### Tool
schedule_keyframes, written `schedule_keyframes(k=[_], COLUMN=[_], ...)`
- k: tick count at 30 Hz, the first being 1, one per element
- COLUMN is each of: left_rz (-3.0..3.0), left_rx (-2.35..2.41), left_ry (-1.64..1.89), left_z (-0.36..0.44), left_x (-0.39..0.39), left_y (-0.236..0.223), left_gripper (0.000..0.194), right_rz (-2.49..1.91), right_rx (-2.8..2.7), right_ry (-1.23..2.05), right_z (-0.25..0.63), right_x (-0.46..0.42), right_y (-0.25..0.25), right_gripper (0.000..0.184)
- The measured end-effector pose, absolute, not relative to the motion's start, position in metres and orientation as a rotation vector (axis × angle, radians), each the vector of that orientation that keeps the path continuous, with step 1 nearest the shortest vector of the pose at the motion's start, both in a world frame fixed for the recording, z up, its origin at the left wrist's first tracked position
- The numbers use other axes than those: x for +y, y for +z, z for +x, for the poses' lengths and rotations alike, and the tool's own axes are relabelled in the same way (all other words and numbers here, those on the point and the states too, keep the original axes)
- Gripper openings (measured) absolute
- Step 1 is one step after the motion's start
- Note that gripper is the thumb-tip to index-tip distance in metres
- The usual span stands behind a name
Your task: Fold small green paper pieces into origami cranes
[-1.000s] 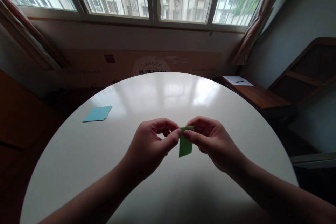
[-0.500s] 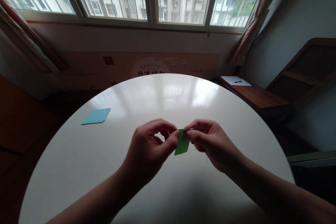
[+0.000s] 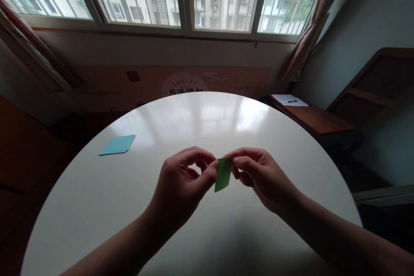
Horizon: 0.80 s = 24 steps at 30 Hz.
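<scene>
A small green piece of paper [image 3: 223, 175] is held up above the white table, its lower end hanging down. My left hand [image 3: 189, 177] pinches its upper left corner between thumb and forefinger. At the upper right edge, the thumb and forefinger of my right hand [image 3: 255, 168] are closed on it. The fingers behind the paper are partly hidden. To the left, apart from both hands, a small stack of light blue paper squares [image 3: 117, 144] lies flat on the table.
The round white table [image 3: 97, 207] fills the middle of the view. Beyond its right edge stands a low wooden table [image 3: 326, 118] with white sheets [image 3: 289, 100] and a pen [image 3: 292, 101]. Behind are a long printed box [image 3: 145, 82], windows and curtains [image 3: 305, 49].
My right thumb has slid a little from the paper's face towards its right edge, so more green shows. The left hand keeps its pinch.
</scene>
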<state>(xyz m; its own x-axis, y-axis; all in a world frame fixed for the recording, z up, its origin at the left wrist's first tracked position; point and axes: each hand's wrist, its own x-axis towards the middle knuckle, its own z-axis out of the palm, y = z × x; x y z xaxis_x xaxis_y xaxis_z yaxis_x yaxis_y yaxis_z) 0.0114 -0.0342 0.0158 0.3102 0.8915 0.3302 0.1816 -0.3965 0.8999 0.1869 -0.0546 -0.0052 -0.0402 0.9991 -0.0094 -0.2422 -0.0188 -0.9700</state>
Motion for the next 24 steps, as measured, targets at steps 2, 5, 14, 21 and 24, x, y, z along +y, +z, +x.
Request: schedule_keyframes(k=[2,5,14,21,24], left_rz=[1.794,1.795,1.774,1.78,1.754], left_rx=[0.965,0.965,0.971,0.982,0.984], left_ry=[1.136,1.136,1.139,1.123,1.111], left_z=[0.0108,0.0106,0.0107,0.013,0.0129], left_x=[-0.0339,-0.0335,-0.0337,-0.0324,-0.0312], left_y=[0.015,0.0148,0.0132,0.0135,0.0143], left_gripper=[0.011,0.01,0.01,0.011,0.01], right_rz=[-1.006,-1.011,-1.01,-1.01,-1.008], right_rx=[-1.06,-1.061,-1.016,-1.035,-1.036], right_ry=[1.336,1.336,1.401,1.366,1.376], right_z=[0.1862,0.187,0.1895,0.1883,0.1887], right_x=[-0.0543,-0.0546,-0.0547,-0.0543,-0.0544], right_y=[-0.0055,-0.0064,-0.0073,-0.0082,-0.0085], right_gripper=[0.014,0.014,0.013,0.014,0.015])
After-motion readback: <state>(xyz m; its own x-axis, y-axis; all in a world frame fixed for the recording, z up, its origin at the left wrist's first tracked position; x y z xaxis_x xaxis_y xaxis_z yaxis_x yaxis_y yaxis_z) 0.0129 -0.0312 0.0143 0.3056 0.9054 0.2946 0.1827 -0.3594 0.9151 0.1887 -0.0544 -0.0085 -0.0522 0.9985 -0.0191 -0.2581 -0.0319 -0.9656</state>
